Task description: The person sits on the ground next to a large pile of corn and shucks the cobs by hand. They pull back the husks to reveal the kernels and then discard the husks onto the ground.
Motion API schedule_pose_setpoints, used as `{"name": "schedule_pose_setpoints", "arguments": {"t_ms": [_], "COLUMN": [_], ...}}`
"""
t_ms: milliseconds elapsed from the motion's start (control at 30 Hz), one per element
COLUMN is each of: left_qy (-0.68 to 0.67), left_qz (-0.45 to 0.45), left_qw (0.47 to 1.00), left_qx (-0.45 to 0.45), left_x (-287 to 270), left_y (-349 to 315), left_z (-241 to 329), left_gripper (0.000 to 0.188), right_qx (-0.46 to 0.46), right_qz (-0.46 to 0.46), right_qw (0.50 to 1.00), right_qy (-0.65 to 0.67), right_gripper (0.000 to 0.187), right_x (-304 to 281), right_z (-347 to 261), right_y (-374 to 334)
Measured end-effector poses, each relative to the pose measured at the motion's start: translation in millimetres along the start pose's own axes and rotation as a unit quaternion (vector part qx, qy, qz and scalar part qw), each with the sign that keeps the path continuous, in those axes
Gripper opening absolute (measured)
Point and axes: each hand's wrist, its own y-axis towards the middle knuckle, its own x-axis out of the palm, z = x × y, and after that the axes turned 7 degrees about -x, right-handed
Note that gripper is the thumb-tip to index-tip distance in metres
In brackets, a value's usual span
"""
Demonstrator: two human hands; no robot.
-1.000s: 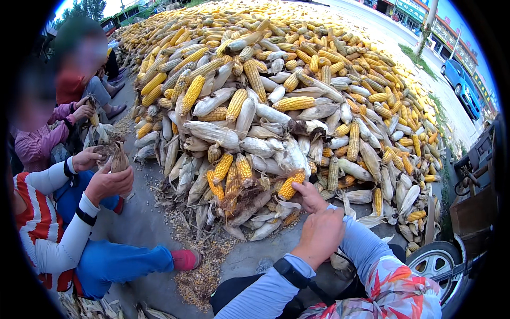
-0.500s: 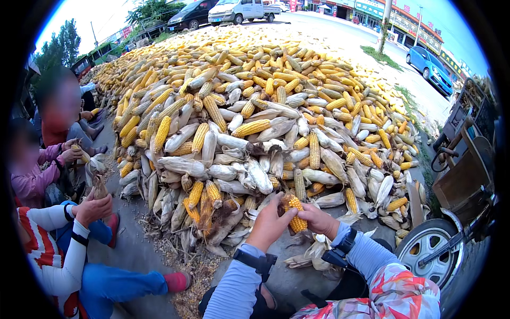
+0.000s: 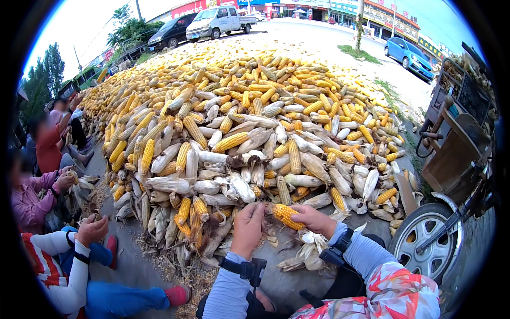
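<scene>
Right hand (image 3: 317, 219) has its fingers closed on the right end of a yellow corn cob (image 3: 286, 215), which lies about level in front of the person, just this side of the heap's near edge; kernels bare along the visible side. Left hand (image 3: 247, 229) just off the cob's left end, fingers drawn in together, thumb side up; cannot tell whether they pinch a scrap of husk or nothing. Pale husks (image 3: 309, 249) bunch below the right hand. Both wrists carry black bands (image 3: 238, 267) over grey-blue ribbed sleeves (image 3: 226, 297). Beyond the hands a broad heap of corn (image 3: 255, 114) spreads back toward the road, bare yellow ears mixed with ears in dry husk, the husked ones thick along the near side. Loose kernels (image 3: 195, 282) scattered on grey ground at left. Co-worker in a red-and-white top (image 3: 38, 260) sits leftmost near, hands (image 3: 93, 229) together; another in pink (image 3: 31, 199) just behind. Right side: cart wheel (image 3: 427, 242) under a wooden box (image 3: 454, 154). Far off, a blue car (image 3: 408, 55), white pickup (image 3: 219, 25) and dark van (image 3: 171, 32)
</scene>
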Motion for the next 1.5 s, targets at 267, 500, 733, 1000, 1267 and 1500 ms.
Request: {"name": "schedule_pose_setpoints", "arguments": {"t_ms": [267, 500, 733, 1000, 1267, 1500], "left_qy": [0.042, 0.069, 0.067, 0.096, 0.183, 0.296], "left_qz": [0.07, 0.026, 0.04, 0.043, 0.018, 0.025], "left_qw": [0.996, 0.997, 0.997, 0.994, 0.983, 0.948], "left_qx": [0.027, 0.004, -0.01, 0.0, 0.006, 0.116], "left_x": [-16, 0, -8, -6, 7, 6], "left_y": [-1, 0, -1, 5, 1, 2], "left_z": [19, 15, 18, 4, -9, -11], "left_gripper": [0.023, 0.022, 0.022, 0.024, 0.025, 0.019], "right_qx": [0.124, 0.324, 0.019, -0.313, 0.151, 0.004], "right_qz": [-0.006, -0.307, 0.254, 0.336, 0.079, -0.183], "right_qw": [0.986, 0.876, 0.967, 0.886, 0.974, 0.919], "right_qy": [-0.11, -0.184, 0.028, 0.059, -0.146, -0.349], "right_gripper": [0.045, 0.047, 0.062, 0.069, 0.041, 0.044], "right_x": [4, 44, -124, -149, -20, 18], "right_z": [84, 176, 18, -93, 73, 143], "right_y": [-4, -60, 22, 32, 7, 27]}}
